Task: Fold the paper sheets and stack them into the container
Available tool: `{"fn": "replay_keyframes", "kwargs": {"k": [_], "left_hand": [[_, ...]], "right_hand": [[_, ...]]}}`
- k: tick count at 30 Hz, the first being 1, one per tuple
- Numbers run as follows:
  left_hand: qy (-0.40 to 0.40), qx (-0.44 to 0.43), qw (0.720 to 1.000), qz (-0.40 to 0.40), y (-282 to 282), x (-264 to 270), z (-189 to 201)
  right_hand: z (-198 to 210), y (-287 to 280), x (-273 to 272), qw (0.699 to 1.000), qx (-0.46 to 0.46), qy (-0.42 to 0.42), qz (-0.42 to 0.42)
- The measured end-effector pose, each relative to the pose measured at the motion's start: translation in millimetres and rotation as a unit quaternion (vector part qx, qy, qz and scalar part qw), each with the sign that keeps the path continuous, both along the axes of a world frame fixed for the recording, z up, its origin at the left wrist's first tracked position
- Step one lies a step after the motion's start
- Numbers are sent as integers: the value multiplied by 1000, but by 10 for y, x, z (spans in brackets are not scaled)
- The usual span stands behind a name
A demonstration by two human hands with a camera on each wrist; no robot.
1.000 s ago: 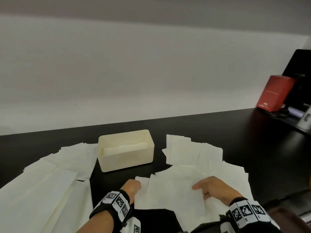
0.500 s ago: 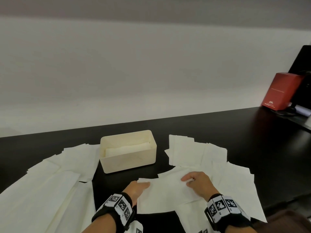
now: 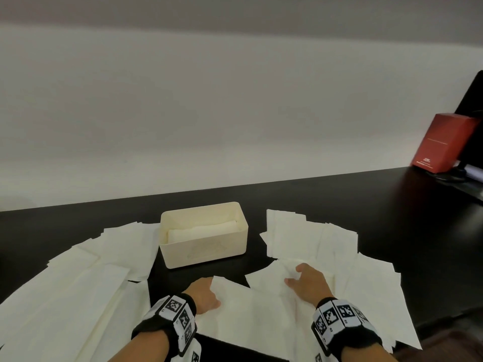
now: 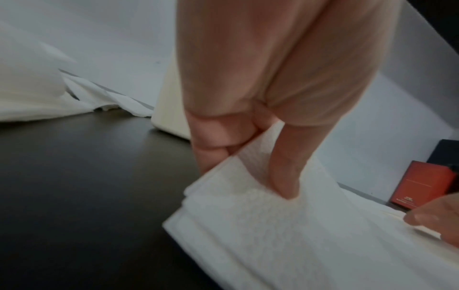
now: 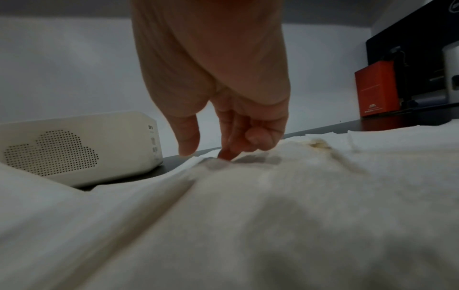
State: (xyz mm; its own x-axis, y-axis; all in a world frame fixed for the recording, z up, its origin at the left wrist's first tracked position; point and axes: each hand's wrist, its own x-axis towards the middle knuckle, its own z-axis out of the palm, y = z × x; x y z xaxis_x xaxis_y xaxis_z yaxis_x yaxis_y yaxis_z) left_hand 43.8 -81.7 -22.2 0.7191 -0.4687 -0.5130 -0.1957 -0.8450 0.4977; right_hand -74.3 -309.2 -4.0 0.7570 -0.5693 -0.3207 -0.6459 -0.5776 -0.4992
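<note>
A dark bench (image 3: 339, 205) runs along a plain white wall (image 3: 209, 113). The left hand (image 3: 202, 293) pinches the corner of a white paper sheet (image 3: 251, 309) between thumb and fingers. The right hand (image 3: 308, 283) bends its fingers down onto the far edge of that sheet, but I cannot tell if it pinches it. The cream container (image 3: 203, 241) sits just past the hands, with folded paper inside. More sheets (image 3: 78, 283) lie left and right of the hands. A red box (image 3: 441, 142) stands far off to the right.
</note>
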Motion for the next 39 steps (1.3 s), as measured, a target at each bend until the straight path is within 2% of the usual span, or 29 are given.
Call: {"fn": "replay_keyframes", "kwargs": {"k": [8, 10, 13, 15, 17, 19, 21, 24, 29, 32, 34, 36, 37, 39], "left_hand": [[30, -16, 999, -2, 17, 25, 32], [56, -41, 997, 17, 43, 35, 13], [91, -80, 991, 53, 79, 33, -12], [109, -96, 987, 68, 81, 27, -37], [126, -118, 981, 91, 68, 11, -34], [129, -133, 976, 119, 68, 20, -36], [126, -134, 973, 137, 78, 44, -30], [129, -122, 969, 172, 86, 73, -18], [145, -144, 949, 239, 62, 31, 16], [143, -174, 958, 178, 89, -21, 15], [93, -166, 974, 123, 114, -63, 39], [68, -189, 973, 117, 136, -87, 77], [83, -222, 962, 135, 149, -90, 101], [132, -310, 923, 185, 197, -95, 158]], "right_hand": [[50, 132, 184, 998, -26, 22, 52], [87, 172, 212, 998, -33, -31, 36], [200, 309, 215, 981, -84, -173, 9], [277, 494, 173, 959, -126, -250, 35], [280, 715, 122, 938, -152, -291, 108], [200, 892, 68, 924, -173, -289, 183], [84, 1018, 13, 931, -146, -239, 235], [-13, 1136, -64, 938, -99, -197, 266], [-45, 1297, -90, 928, -86, -159, 326], [-83, 1309, -50, 924, -82, -148, 344], [-74, 1317, -48, 930, -59, -131, 339], [-10, 1295, -48, 943, -20, -156, 294], [34, 1255, -37, 949, -20, -177, 260], [111, 1093, 5, 966, -48, -206, 146]]}}
